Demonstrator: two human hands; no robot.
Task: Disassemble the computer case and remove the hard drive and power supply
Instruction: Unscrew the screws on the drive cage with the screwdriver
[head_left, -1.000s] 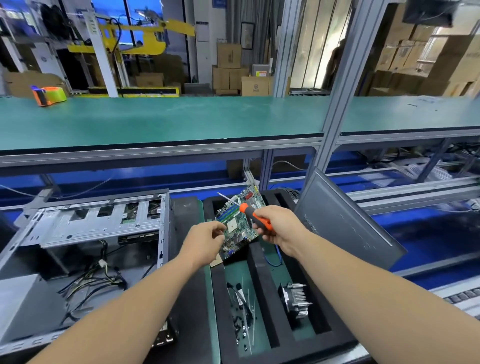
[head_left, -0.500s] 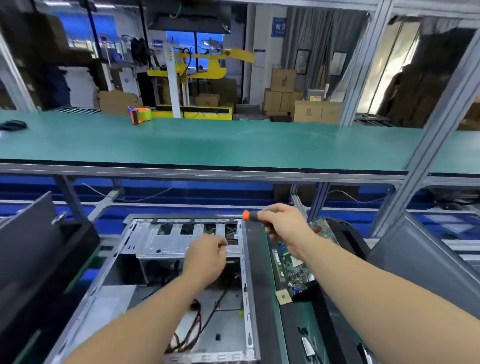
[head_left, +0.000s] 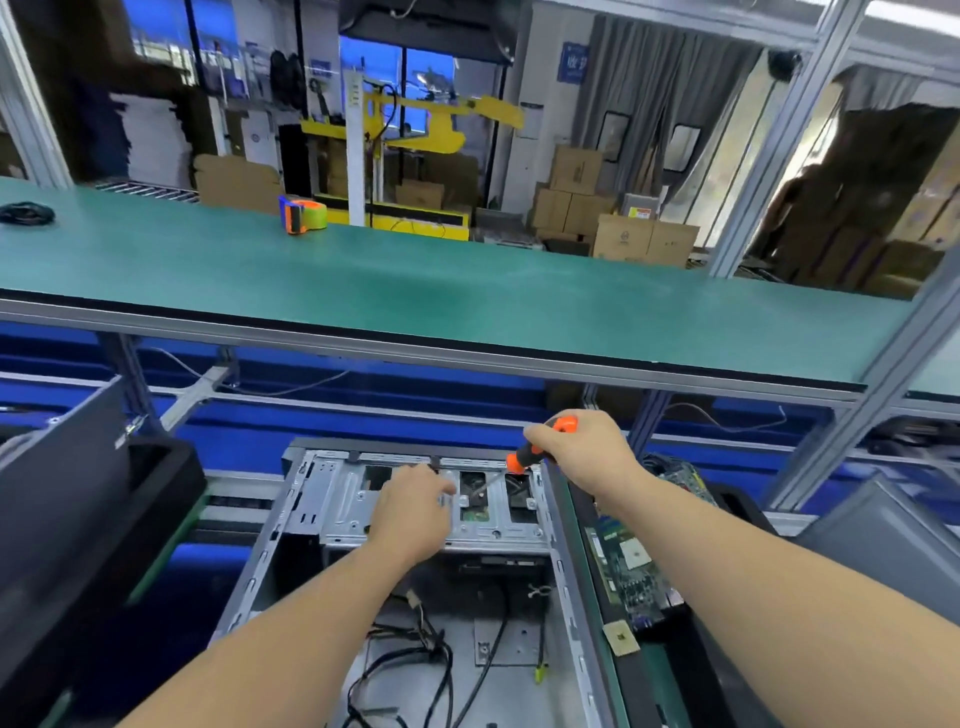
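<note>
— Working on which step now?
— Unscrewing the drive cage (head_left: 415, 506) at the far end of the open computer case (head_left: 566, 566). Your right hand (head_left: 582, 452) grips the screwdriver (head_left: 540, 452), tip on a cage screw; your left hand (head_left: 415, 512) rests curled on the cage.
— Next?
— Seat the tip squarely, then turn.

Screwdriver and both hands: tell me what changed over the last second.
The right hand carried the screwdriver from over the motherboard left to the case's drive cage, tip now angled down onto it. The left hand let go of the motherboard and now rests on the cage. The right hand's grip on the screwdriver is unchanged.
</note>
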